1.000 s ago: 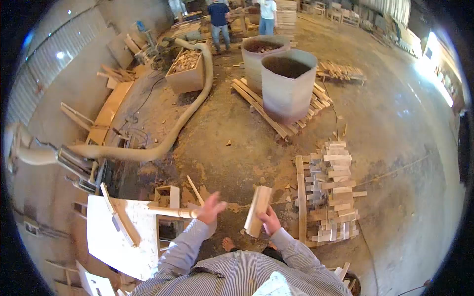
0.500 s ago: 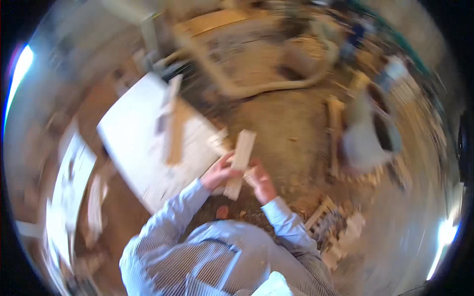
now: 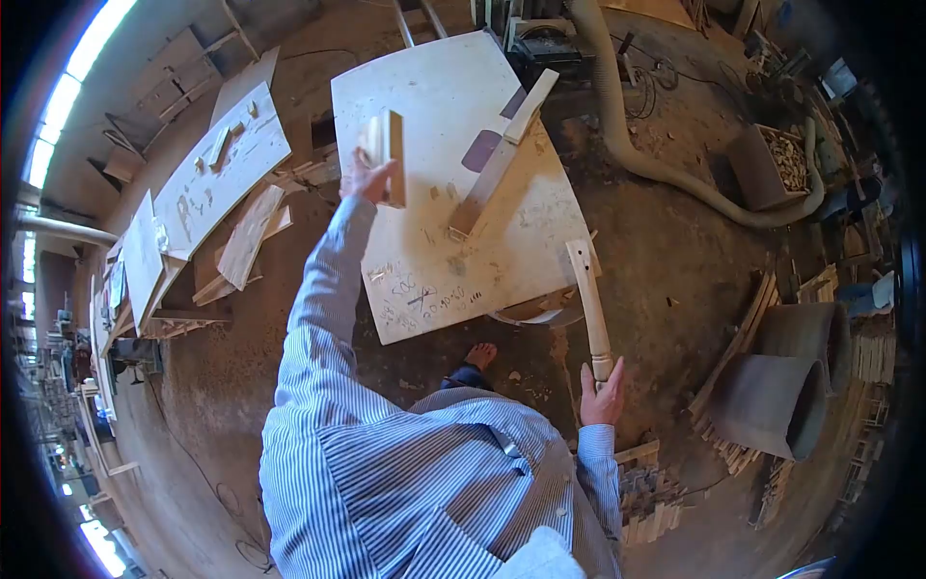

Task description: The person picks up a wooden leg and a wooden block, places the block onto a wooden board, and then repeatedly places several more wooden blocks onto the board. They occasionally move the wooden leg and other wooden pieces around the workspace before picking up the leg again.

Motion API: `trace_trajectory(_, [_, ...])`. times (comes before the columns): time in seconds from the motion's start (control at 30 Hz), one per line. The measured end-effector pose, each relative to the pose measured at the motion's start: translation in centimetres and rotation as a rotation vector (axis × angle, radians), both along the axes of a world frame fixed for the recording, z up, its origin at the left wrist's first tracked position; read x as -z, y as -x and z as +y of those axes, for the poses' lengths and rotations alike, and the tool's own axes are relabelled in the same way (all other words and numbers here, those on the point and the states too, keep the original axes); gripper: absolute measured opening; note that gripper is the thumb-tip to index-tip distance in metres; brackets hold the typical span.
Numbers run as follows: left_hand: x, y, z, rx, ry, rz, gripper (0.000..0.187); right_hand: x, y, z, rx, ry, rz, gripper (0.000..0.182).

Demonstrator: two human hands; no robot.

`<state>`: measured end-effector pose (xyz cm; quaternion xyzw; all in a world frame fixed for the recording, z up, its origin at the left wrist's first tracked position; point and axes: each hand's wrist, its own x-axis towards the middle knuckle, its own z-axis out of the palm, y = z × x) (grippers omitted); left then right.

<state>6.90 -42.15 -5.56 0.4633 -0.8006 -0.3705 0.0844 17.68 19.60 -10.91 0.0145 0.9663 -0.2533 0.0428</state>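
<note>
My left hand (image 3: 367, 179) is closed on the lower side of a pale wooden block (image 3: 392, 159), held over the left part of a light board table (image 3: 453, 106). Lower right, my right hand (image 3: 602, 394) grips the near end of a turned wooden leg (image 3: 591, 304). The leg's flat far end, with small dark holes, is beside the table's right corner. On the table, a brown wooden bar (image 3: 484, 188) lies diagonally, and a paler strip (image 3: 531, 106) meets its far end. Handwritten marks show near the table's front edge.
A long board with small blocks (image 3: 227, 159) stands left. A thick hose (image 3: 666, 179) curves at the upper right near a box of wood scraps (image 3: 757, 169). Two drum-like containers (image 3: 762, 391) and stacked sticks are on the right. A bare foot (image 3: 480, 355) shows below the table.
My hands have moved far apart, the left one up over the table with a block, the right one down on the turned leg. The view has swung left and is sharper.
</note>
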Motion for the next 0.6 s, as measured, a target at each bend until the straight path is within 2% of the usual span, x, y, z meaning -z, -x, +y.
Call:
trace_trajectory(0.03, [2.0, 1.4, -2.2, -0.062, 0.312, -0.140, 0.111, -0.1, 0.1, -0.2, 0.007, -0.001, 0.002, 0.090])
trace_trajectory(0.07, [0.8, 2.1, -2.8, -0.099, 0.243, -0.186, 0.112, -0.2, 0.0, -0.3, 0.003, -0.039, 0.022, 0.090])
trace_trajectory(0.2, [0.8, 6.2, -5.7, -0.212, 0.342, -0.284, 0.111, -0.1, -0.1, -0.4, 0.006, -0.085, 0.051, 0.090])
trace_trajectory(0.27, [-0.3, 7.9, -6.0, -0.240, 0.453, -0.413, 0.112, -0.6, 0.2, -1.0, 0.018, -0.067, 0.060, 0.091])
trace_trajectory(0.3, [1.4, 8.5, -7.2, -0.237, 0.550, -0.479, 0.114, -1.1, 0.1, -1.4, 0.039, -0.046, 0.074, 0.091])
trace_trajectory(0.37, [3.2, 9.9, -8.8, -0.087, 0.631, -0.554, 0.113, -0.6, 0.0, -0.9, 0.021, -0.058, 0.145, 0.090])
trace_trajectory(0.43, [5.3, 10.1, -10.2, 0.061, 0.692, -0.562, 0.111, -3.5, 0.6, -1.6, 0.066, -0.045, -0.028, 0.088])
trace_trajectory(0.47, [6.1, 11.0, -10.2, 0.110, 0.730, -0.558, 0.110, -3.0, 0.3, -1.3, 0.070, -0.053, 0.046, 0.089])
trace_trajectory(0.57, [6.9, 11.7, -10.7, 0.091, 0.862, -0.533, 0.107, -3.1, -0.1, -0.8, 0.083, -0.045, 0.098, 0.094])
trace_trajectory(0.6, [6.2, 11.7, -10.5, 0.056, 0.912, -0.526, 0.107, -3.5, 0.0, -0.5, 0.078, -0.061, -0.075, 0.098])
